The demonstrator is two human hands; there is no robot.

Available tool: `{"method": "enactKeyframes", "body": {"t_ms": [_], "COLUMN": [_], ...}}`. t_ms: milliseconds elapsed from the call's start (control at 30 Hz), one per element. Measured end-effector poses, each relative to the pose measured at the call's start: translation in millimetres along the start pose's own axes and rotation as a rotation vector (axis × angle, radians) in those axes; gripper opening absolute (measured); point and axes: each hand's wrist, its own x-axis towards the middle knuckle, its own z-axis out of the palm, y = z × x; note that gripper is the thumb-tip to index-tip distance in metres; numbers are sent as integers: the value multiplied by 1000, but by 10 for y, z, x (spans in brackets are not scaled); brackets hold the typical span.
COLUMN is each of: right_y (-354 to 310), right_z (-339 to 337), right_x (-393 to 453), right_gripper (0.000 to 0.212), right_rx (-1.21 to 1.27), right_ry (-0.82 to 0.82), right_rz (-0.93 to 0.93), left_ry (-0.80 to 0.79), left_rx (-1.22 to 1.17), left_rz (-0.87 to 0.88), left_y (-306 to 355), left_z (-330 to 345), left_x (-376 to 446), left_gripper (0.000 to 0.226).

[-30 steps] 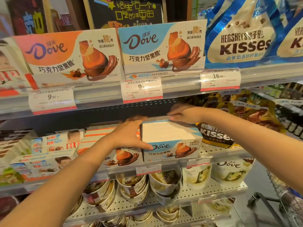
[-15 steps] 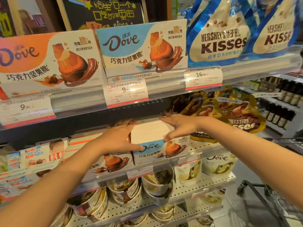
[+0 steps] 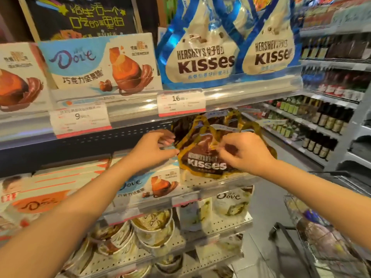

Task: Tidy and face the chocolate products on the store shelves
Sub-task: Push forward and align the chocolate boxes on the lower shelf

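Store shelf [image 3: 230, 182]: hands apparently on "KISSES" bag [image 3: 202, 157].

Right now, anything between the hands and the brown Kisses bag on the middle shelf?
Nothing visible. The left hand is at the bag's left edge, and the right hand is already on the front of the brown Kisses bag.

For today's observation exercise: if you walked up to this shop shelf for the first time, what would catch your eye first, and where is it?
Two big blue-and-white Hershey's Kisses bags on the top shelf, right of a pale blue Dove carton, dominate. Just below, on the middle shelf, the left hand and right hand meet at a brown-and-gold Kisses bag. Dark bottles line the shelves at far right.
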Motion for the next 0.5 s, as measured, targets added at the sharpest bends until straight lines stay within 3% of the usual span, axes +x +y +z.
{"method": "enactKeyframes", "body": {"t_ms": [133, 267, 367, 433, 500], "right_y": [536, 883, 1097, 1204, 1267], "right_z": [-248, -233, -161, -111, -62], "right_x": [-213, -313, -300, -228, -159], "right_gripper": [39, 49, 66, 54, 27], "right_rx": [-34, -126, -99, 103, 363], "right_ry": [96, 14, -109, -264, -376], "right_rz": [322, 537, 654, 666, 630], "left_ry": [5, 6, -34, -49, -57], "left_rx": [-34, 17, 40, 23, 42], "left_rz": [-75, -191, -250, -284, -317], "left_y": [131, 206, 190, 146, 193], "left_z": [371, 640, 749, 804, 842], "left_x": [334, 544, 618, 651, 648], "left_gripper": [45, 61, 91, 91, 64]}}
